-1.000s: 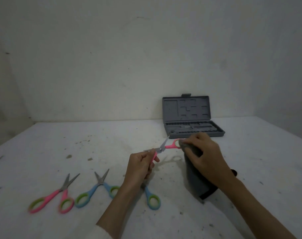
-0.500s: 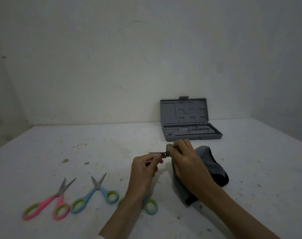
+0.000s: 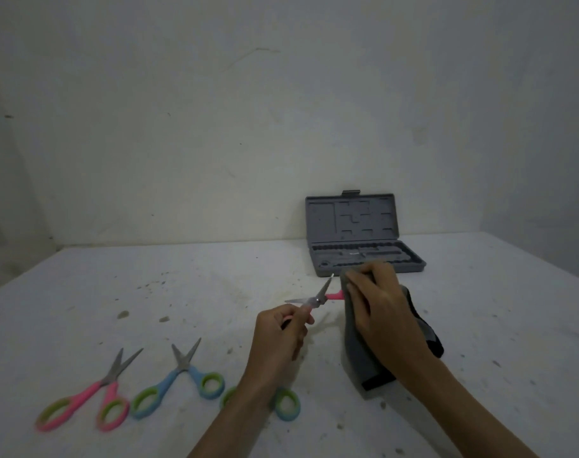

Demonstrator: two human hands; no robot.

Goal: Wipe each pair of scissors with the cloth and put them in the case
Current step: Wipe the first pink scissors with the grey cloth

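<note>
My left hand grips one handle of a pink pair of scissors, held above the table with its blades spread apart. My right hand holds a grey cloth wrapped over the other pink handle. Flat on the table at the lower left lie a pink-and-green pair of scissors and a blue-and-green pair. A third blue-and-green pair is mostly hidden under my left forearm. The grey case stands open behind my hands, its lid upright.
The white table is speckled with dirt and small crumbs. It meets a pale wall behind the case, and its right edge runs diagonally at the far right.
The scissors have swung wide, so the blades and a pink handle show again. My right hand with the cloth has moved right and away along that handle.
</note>
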